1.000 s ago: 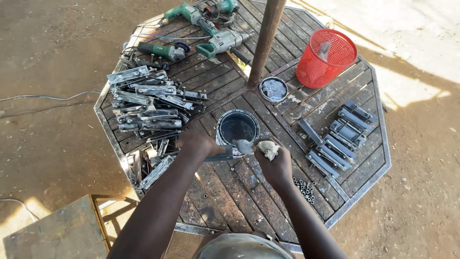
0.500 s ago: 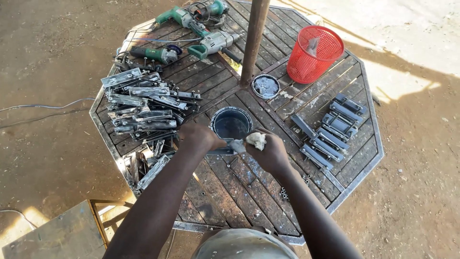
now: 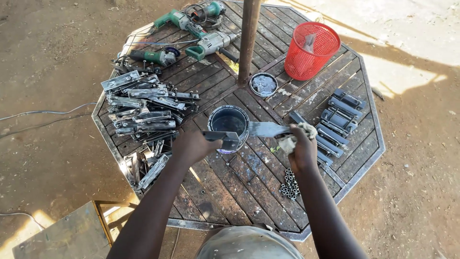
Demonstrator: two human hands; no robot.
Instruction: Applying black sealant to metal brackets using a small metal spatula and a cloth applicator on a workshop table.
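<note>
The left hand [image 3: 194,145] is gripping a dark flat metal piece [image 3: 223,138] and is holding it just over the near rim of the round open paint can [image 3: 228,120], which is sitting in the middle of the eight-sided wooden slat table [image 3: 249,192]. The right hand [image 3: 302,148] is closed around a wide flat paintbrush [image 3: 268,128] with a pale rag [image 3: 293,139] bunched in the same hand, and the brush is pointing at the paint can from its right side, with its tip just beside the rim. The round can lid [image 3: 263,84] is lying flat behind the paint can, close to the rusty metal pole [image 3: 248,38] that is standing up through the table. A red plastic mesh basket [image 3: 310,50] is standing behind the paint can and to its right. A pile of shiny grey metal pieces [image 3: 143,108] is lying to the left of the paint can. A row of dark painted metal pieces [image 3: 338,120] is lying to the right of the paint can, past the right hand. Green and grey power tools [image 3: 191,33] are lying far behind the paint can, at the back left edge. A little heap of small metal nuts [image 3: 289,183] is lying in front of the paint can, under the right arm.
</note>
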